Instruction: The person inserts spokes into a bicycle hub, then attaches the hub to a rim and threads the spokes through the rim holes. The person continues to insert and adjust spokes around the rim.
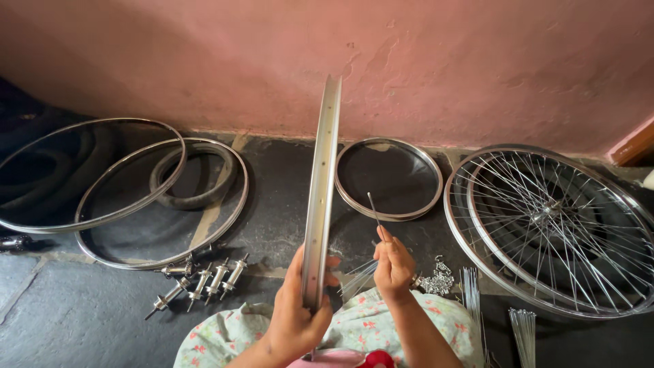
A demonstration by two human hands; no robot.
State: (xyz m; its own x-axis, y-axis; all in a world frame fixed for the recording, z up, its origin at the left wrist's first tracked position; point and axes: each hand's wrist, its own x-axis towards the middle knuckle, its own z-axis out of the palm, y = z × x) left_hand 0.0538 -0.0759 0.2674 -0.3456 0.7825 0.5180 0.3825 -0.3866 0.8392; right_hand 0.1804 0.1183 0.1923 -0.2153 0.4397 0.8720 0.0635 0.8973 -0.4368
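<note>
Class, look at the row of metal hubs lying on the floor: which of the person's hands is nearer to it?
Left. The left hand, gripping the upright rim, is just right of the hubs; the right hand, pinching a spoke, is beyond the rim.

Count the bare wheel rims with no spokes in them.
4. One rim stands upright in the left hand; two overlapping rims lie at left on the floor; a smaller rim lies by the wall. Others may be hidden under the spoked wheels at right.
</note>
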